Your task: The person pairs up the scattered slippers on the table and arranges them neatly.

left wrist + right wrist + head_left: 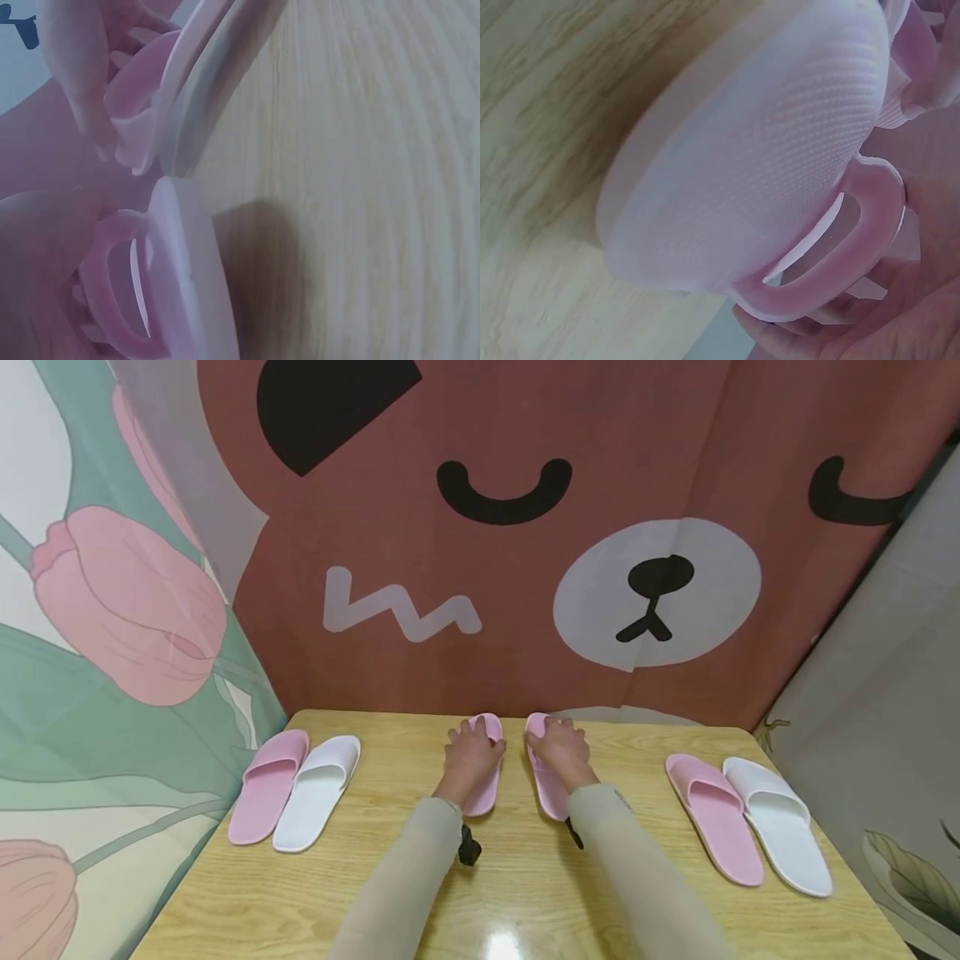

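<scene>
Curled snugly round a strap [881, 206] apiece, the hands (left hand [471, 758], right hand [562, 752]) hold the left pink slide slipper [484, 793] and right pink slide slipper [551, 795] beneath them. Both look light and bendy, probably foam; that broad strap should give a secure, easy grip.

The head view looks down from six o'clock across the desk [513, 872]; close-up wrist views share the held pink slippers [757, 172].
</scene>
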The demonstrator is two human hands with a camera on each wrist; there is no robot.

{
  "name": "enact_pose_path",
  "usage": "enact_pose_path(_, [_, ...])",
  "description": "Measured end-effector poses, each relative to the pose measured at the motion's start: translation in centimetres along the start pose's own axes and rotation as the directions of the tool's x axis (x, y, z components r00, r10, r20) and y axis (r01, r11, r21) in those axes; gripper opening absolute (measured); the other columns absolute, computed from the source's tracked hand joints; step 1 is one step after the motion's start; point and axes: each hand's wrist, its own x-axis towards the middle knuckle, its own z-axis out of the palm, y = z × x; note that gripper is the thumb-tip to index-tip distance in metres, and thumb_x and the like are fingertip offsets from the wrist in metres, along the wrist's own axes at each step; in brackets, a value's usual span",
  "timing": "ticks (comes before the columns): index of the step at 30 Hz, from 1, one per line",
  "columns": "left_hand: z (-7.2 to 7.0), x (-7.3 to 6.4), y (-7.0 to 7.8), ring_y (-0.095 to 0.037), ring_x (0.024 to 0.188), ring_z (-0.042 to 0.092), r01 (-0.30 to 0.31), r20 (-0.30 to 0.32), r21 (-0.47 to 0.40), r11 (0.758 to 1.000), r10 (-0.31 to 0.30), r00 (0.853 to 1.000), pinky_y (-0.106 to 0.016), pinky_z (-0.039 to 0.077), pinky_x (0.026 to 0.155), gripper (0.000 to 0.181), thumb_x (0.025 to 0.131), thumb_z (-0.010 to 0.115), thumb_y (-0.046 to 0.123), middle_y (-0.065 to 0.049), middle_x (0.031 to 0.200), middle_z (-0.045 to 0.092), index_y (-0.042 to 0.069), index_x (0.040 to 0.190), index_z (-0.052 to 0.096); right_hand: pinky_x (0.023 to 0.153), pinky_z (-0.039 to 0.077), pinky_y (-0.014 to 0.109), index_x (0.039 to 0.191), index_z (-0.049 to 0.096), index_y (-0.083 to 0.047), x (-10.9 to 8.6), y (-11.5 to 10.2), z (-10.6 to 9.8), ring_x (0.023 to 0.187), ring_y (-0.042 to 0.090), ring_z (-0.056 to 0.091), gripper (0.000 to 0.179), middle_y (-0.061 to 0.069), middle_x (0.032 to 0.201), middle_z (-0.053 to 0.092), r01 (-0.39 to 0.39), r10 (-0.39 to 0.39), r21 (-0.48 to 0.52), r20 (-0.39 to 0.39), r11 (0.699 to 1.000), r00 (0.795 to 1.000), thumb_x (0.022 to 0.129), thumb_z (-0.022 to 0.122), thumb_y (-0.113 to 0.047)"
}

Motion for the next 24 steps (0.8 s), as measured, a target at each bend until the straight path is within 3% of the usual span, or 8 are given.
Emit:
enact_pose_path(13, [0.2,0.4,0.6,-0.044,0.121,0.048,0.003,-0.004,0.036,0.999,-0.003,1.000,-0.054,0.048,0.093,0.072,0.099,0.055,0.052,-0.024,0.137,0.051,0.004,0.150,0.043,0.095,0.046,0.062,0.143,0.053,-0.005,0.6,-0.9,0.7,0.124,0.051,0.048,0.067,0.028,0.140,0.050,-0.007,0.007,0.006,-0.026,1.000,1.000,0.095,0.057,-0.052])
enact_pose_path(24, [0.5,0.3,1.1,-0.045,0.119,0.048,-0.009,0.020,0.085,0.996,0.007,1.000,-0.053,0.049,0.091,0.070,0.102,0.051,0.050,-0.025,0.137,0.050,0.003,0.153,0.039,0.096,0.046,0.060,0.144,0.051,-0.001,0.9,-1.0,1.4,0.121,0.050,0.049,0.071,0.028,0.140,0.049,-0.021,0.021,0.022,-0.001,1.000,1.000,0.096,0.058,-0.052])
